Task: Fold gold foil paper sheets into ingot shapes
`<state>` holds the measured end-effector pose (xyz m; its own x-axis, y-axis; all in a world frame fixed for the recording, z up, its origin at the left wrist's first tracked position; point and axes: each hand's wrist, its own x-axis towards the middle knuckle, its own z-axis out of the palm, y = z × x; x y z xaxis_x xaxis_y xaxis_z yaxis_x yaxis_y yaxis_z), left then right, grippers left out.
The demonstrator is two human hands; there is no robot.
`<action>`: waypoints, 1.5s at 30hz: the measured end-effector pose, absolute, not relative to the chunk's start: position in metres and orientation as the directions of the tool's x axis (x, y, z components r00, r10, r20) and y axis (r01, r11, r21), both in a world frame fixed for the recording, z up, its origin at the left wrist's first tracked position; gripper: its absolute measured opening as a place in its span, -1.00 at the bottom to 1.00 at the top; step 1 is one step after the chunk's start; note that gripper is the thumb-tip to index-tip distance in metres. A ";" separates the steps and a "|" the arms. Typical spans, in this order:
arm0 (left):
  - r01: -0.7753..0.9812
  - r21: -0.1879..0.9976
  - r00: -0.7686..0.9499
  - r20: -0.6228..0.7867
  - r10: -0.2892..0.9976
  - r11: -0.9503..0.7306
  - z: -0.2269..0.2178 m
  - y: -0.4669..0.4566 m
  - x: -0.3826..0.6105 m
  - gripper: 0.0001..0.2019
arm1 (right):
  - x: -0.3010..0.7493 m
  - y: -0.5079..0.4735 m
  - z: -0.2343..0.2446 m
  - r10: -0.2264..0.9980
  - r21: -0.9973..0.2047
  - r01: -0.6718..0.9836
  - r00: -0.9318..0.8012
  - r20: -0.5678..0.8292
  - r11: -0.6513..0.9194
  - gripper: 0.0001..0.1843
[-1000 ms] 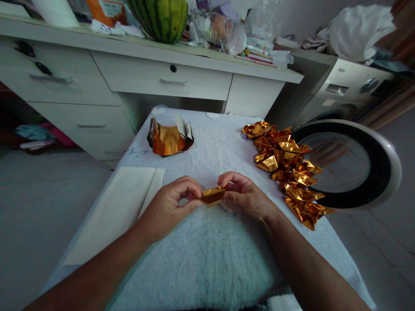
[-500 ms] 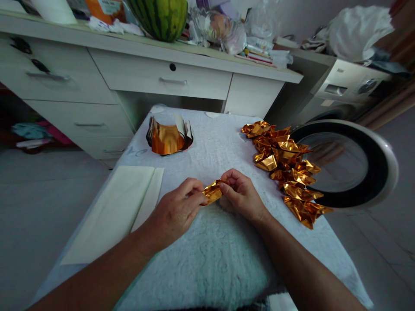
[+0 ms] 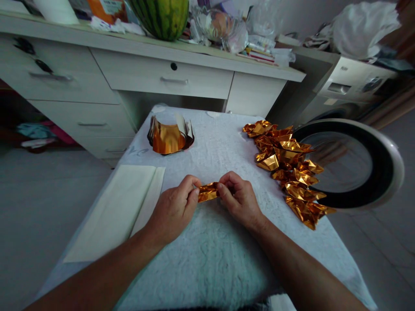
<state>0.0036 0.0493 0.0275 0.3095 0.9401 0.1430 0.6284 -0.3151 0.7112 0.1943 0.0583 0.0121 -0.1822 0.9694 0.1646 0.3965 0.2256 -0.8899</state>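
Observation:
My left hand (image 3: 173, 207) and my right hand (image 3: 240, 198) pinch the two ends of one folded gold foil piece (image 3: 207, 192) just above a table covered with a white textured cloth (image 3: 207, 259). Both hands are closed on it, thumbs and fingers pressed to the foil. A pile of several folded gold foil pieces (image 3: 287, 168) lies along the cloth's right edge, a hand's width from my right hand. A curled stack of flat gold foil sheets (image 3: 169, 137) sits at the far left of the cloth.
Pale paper sheets (image 3: 119, 207) lie at the table's left edge. Behind stands a white desk with drawers (image 3: 162, 80) carrying a watermelon (image 3: 162, 17) and clutter. A washing machine (image 3: 350, 86) with its round door (image 3: 350, 164) swung open is at the right.
The foil piece has been turned and pulled out longer between my fingers. Both hands shifted slightly away from me and stay closed on it.

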 end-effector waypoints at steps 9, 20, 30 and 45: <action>0.690 0.644 0.241 0.224 0.944 -0.329 0.024 0.049 0.005 -0.85 | 0.188 0.057 0.016 0.960 -0.789 0.550 -0.200 0.195 0.274 -0.99; 0.768 0.566 0.237 0.184 0.954 -0.300 0.023 0.051 0.008 -0.81 | 0.185 0.055 0.016 0.956 -0.771 0.568 -0.213 0.202 0.290 -0.92; 0.784 0.534 0.238 0.210 0.948 -0.316 0.024 0.048 0.009 -0.80 | 0.182 0.054 0.017 0.961 -0.721 0.637 -0.164 0.221 0.274 -0.90; 0.705 0.618 0.287 0.199 0.937 -0.347 0.025 0.049 0.007 -0.86 | 0.180 0.051 0.014 0.943 -0.697 0.640 -0.167 0.286 0.325 -0.88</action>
